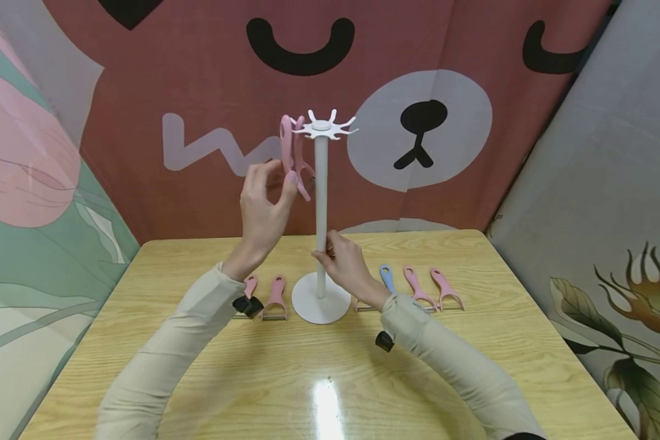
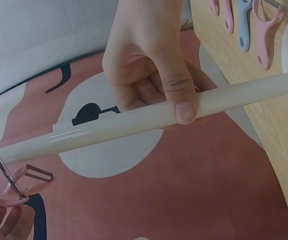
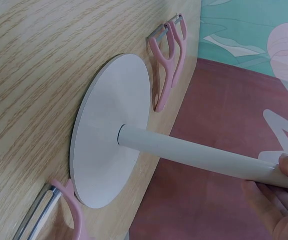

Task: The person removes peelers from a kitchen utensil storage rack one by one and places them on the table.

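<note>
A white stand (image 1: pixel 321 201) with a round base and a ring of hooks on top rises upright from the table. My left hand (image 1: pixel 264 205) pinches a pink peeler (image 1: pixel 286 143) by its lower handle, its holed end up against a hook at the left. Whether the hook passes through the hole I cannot tell. Right beside it hangs another pink peeler (image 1: pixel 299 146). Lower down, my right hand (image 1: pixel 352 263) grips the pole, thumb on one side and fingers behind, as the left wrist view shows at the pole (image 2: pixel 133 120). The blades (image 2: pixel 8 172) of the held peeler face the pole.
Two pink peelers (image 1: pixel 277 293) lie left of the base, one partly hidden by the left wrist camera. Right of it lie a blue peeler (image 1: pixel 387 278) and several pink peelers (image 1: pixel 442 286), one mostly behind my right forearm. A printed curtain (image 1: pixel 214 195) hangs behind the wooden table (image 1: pixel 330 366).
</note>
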A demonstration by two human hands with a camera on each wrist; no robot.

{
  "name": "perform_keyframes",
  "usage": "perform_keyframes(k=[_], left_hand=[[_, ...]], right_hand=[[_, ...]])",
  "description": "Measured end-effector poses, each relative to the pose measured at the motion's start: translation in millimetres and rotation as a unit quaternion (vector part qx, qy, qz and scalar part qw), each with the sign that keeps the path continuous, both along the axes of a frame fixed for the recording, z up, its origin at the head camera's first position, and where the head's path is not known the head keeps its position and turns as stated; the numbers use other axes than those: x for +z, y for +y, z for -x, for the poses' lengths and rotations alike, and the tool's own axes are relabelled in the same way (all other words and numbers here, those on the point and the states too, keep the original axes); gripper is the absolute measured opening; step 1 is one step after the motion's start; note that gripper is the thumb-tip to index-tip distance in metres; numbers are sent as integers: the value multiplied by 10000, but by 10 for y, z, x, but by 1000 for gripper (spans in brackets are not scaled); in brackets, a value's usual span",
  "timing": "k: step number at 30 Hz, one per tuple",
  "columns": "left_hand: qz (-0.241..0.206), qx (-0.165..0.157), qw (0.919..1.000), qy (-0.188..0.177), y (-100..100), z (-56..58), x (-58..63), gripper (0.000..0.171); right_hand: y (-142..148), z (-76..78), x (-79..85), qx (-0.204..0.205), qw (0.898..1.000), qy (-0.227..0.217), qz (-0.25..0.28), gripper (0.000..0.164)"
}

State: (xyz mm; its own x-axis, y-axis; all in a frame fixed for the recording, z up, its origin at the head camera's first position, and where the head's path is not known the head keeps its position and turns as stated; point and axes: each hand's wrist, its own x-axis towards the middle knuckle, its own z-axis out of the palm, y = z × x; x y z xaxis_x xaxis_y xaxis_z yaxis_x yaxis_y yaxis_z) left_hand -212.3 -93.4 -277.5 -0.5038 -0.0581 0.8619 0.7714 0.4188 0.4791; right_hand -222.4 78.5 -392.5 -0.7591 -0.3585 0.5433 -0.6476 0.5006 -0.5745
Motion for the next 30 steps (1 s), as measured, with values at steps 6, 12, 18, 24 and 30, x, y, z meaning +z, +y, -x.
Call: perform_keyframes(k=[6, 12, 18, 24, 30], left_hand=[[-13, -16, 10000, -24, -12, -6, -11, 33], [-72, -49, 10000, -30, -17, -1, -35, 30], [-77, -33, 10000, 1, -29, 1, -51, 29], [-193, -97, 9998, 20, -43, 11, -81, 27], [-77, -22, 10000, 11, -83, 4, -110, 26]], right_hand=[[-3, 2, -6, -37, 10000, 30, -10, 20], [-2, -8, -7, -10, 10000, 49, 33, 20], [-2, -13, -13, -20, 10000, 29, 36, 19], [-2, -13, -10, -65, 10000, -7, 20, 20], [-9, -14, 5, -88, 9999, -46, -19, 20]])
